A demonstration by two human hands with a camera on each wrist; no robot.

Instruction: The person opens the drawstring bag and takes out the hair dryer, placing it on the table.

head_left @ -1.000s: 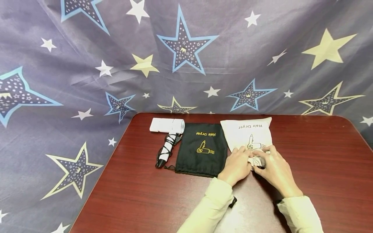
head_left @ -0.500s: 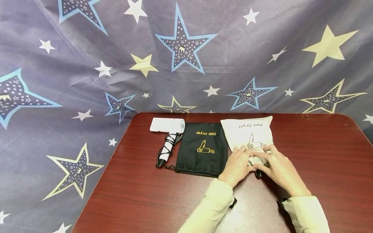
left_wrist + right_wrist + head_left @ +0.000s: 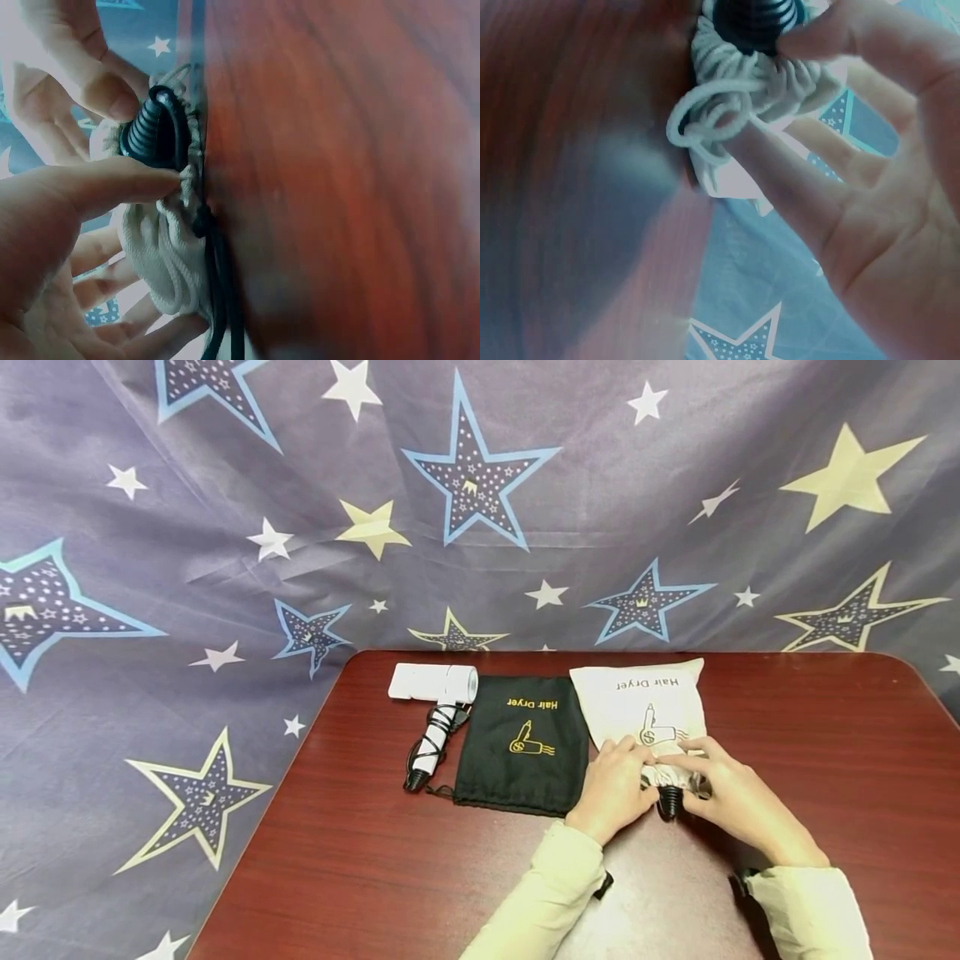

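Observation:
A white drawstring bag (image 3: 637,689) printed "Hair Dryer" lies at the back of the table, its gathered mouth towards me. From that mouth pokes a black ribbed cord end (image 3: 670,803), with a loop of black cord beside it in the left wrist view. My left hand (image 3: 617,785) grips the mouth's left side, its thumb (image 3: 139,180) across the bunched edge and its fingers behind the cloth. My right hand (image 3: 738,797) holds the other side between thumb and fingers. Its thumb tip (image 3: 802,45) is right at the ribbed piece. The rest of the bag's contents are hidden.
A black drawstring bag (image 3: 525,735) with gold print lies flat, left of the white one. Left of it rests a white hair dryer (image 3: 433,681), a black cord wound round its handle. The reddish-brown table (image 3: 360,877) meets a star-patterned cloth (image 3: 480,585) at the back.
The black ribbed end, mostly covered before, now sticks out of the white bag's mouth. My right hand has moved slightly right and its thumb has shifted nearer me. The left hand stays almost still.

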